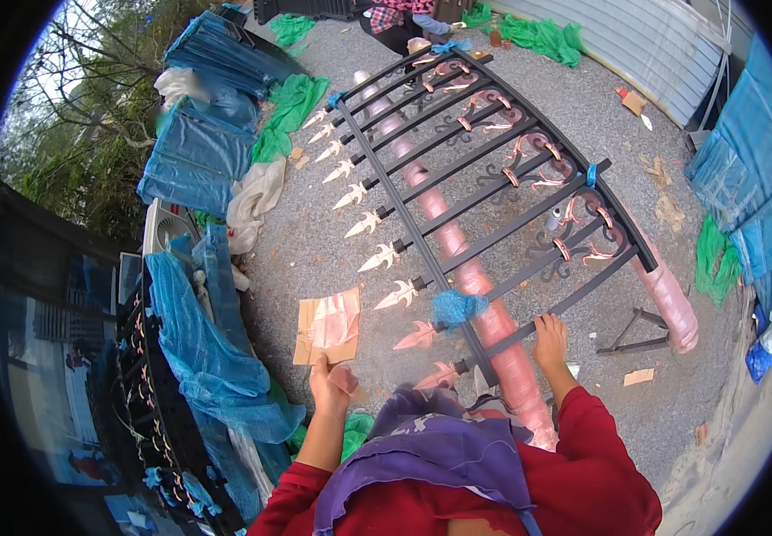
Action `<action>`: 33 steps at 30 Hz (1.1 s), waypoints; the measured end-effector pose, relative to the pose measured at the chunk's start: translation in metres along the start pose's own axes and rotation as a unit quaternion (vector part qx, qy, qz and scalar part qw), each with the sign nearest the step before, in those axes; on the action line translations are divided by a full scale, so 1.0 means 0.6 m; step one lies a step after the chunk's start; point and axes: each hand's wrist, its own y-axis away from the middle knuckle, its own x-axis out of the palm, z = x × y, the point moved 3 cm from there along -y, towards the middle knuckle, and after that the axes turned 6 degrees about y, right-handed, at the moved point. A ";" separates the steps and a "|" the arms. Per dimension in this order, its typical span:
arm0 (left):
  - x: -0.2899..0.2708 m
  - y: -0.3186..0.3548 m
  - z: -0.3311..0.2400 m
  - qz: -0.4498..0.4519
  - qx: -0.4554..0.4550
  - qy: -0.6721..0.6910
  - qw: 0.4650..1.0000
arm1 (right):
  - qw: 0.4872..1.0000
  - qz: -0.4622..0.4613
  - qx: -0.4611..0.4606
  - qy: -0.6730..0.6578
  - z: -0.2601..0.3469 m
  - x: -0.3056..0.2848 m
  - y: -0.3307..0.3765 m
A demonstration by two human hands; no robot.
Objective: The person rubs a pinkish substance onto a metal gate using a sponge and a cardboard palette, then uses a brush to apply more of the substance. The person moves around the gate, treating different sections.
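Fingers of right hand [549, 335] curled over gate bar [574, 299]; left hand [332, 384] pinching small pink piece [345, 379].

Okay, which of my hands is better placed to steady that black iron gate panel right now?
The right. Your right hand already rests on a bar of the black gate panel, while your left hand is off to the side holding something small near the cardboard piece.
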 end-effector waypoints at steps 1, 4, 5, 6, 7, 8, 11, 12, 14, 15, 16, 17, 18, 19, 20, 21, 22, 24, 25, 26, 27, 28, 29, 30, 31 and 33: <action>-0.016 0.007 -0.006 -0.015 0.017 -0.011 1.000 | 0.999 0.015 -0.021 0.020 -0.002 0.006 -0.015; -0.087 0.020 -0.017 -0.023 0.010 0.059 0.998 | 0.991 0.072 -0.091 0.069 -0.005 0.043 -0.057; -0.110 0.030 -0.016 -0.063 0.023 0.052 0.996 | 0.986 0.079 -0.124 0.081 -0.007 0.052 -0.062; -0.119 0.051 -0.020 -0.082 0.042 0.057 0.994 | 0.978 0.138 -0.124 0.093 -0.005 0.057 -0.069; -0.138 0.056 -0.018 -0.098 0.094 0.066 0.989 | 0.966 0.193 -0.134 0.109 -0.004 0.065 -0.076; -0.130 0.064 -0.025 -0.098 0.071 0.074 0.990 | 0.951 0.227 -0.124 0.167 -0.032 0.100 -0.083; -0.147 0.087 -0.029 -0.127 0.121 0.108 0.979 | 0.933 0.278 -0.103 0.204 -0.046 0.132 -0.096; -0.163 0.092 -0.025 -0.152 0.154 0.122 0.969 | 0.925 0.298 -0.117 0.205 -0.041 0.139 -0.101; -0.183 0.122 -0.015 -0.141 0.133 0.142 0.971 | 0.913 0.318 -0.128 0.222 -0.049 0.140 -0.107; -0.207 0.126 -0.002 -0.166 0.167 0.153 0.960 | 0.910 0.317 -0.136 0.230 -0.047 0.144 -0.108; -0.231 0.121 0.015 -0.189 0.199 0.161 0.948 | 0.908 0.318 -0.140 0.235 -0.048 0.150 -0.111; -0.251 0.119 0.030 -0.210 0.229 0.166 0.936 | 0.910 0.312 -0.148 0.228 -0.049 0.155 -0.115; -0.250 0.123 0.034 -0.216 0.216 0.173 0.936 | 0.915 0.305 -0.148 0.220 -0.054 0.158 -0.118; -0.247 0.130 0.036 -0.222 0.203 0.180 0.937 | 0.919 0.299 -0.146 0.211 -0.059 0.161 -0.123; -0.246 0.134 0.039 -0.227 0.190 0.185 0.937 | 0.917 0.301 -0.151 0.215 -0.063 0.165 -0.126; -0.248 0.133 0.043 -0.225 0.192 0.183 0.938 | 0.915 0.302 -0.157 0.218 -0.061 0.164 -0.128; -0.253 0.130 0.048 -0.224 0.194 0.180 0.938 | 0.913 0.303 -0.163 0.220 -0.057 0.161 -0.130; -0.254 0.133 0.050 -0.229 0.183 0.179 0.939 | 0.918 0.296 -0.161 0.210 -0.060 0.168 -0.133; -0.246 0.139 0.046 -0.237 0.170 0.182 0.939 | 0.920 0.294 -0.161 0.205 -0.061 0.172 -0.133; -0.242 0.142 0.045 -0.245 0.157 0.185 0.939 | 0.925 0.289 -0.148 0.196 -0.063 0.176 -0.138; -0.246 0.149 0.049 -0.237 0.169 0.196 0.936 | 0.927 0.290 -0.143 0.189 -0.060 0.176 -0.139; -0.251 0.152 0.051 -0.229 0.183 0.205 0.934 | 0.930 0.290 -0.139 0.180 -0.059 0.182 -0.136; -0.252 0.155 0.053 -0.223 0.198 0.214 0.930 | 0.933 0.286 -0.150 0.161 -0.066 0.182 -0.138; -0.245 0.161 0.049 -0.241 0.197 0.227 0.923 | 0.934 0.284 -0.166 0.141 -0.070 0.187 -0.138; -0.246 0.153 0.044 -0.288 0.223 0.186 0.913 | 0.932 0.295 -0.150 0.149 -0.071 0.188 -0.143; -0.304 0.102 0.087 -0.267 0.313 0.170 0.895 | 0.924 0.318 -0.136 0.162 -0.060 0.193 -0.150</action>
